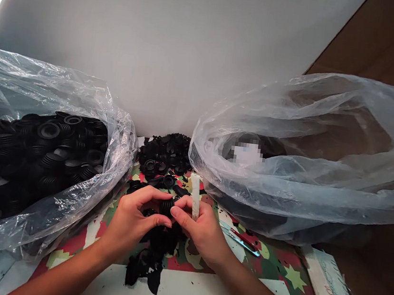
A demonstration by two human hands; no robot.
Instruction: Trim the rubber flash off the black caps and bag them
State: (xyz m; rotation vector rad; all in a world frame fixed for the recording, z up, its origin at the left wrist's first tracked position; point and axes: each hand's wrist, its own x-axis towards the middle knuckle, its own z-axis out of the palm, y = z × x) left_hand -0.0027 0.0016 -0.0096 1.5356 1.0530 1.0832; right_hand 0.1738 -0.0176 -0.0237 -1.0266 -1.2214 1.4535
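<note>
My left hand (134,219) and my right hand (201,229) meet over the middle of the table, both pinching a small ribbed black rubber part (166,206). My right hand also grips a white-wrapped tool handle (195,195) that sticks up between its fingers. Under my hands lies a heap of black rubber scraps (153,257) on a colourful star-patterned sheet (276,260).
A clear plastic bag (114,123) at the left is full of black ribbed rubber parts (39,147). Another large clear bag (308,147) fills the right. A pile of loose black parts (165,155) sits at the back by the white wall. Small snips (239,239) lie right of my hands.
</note>
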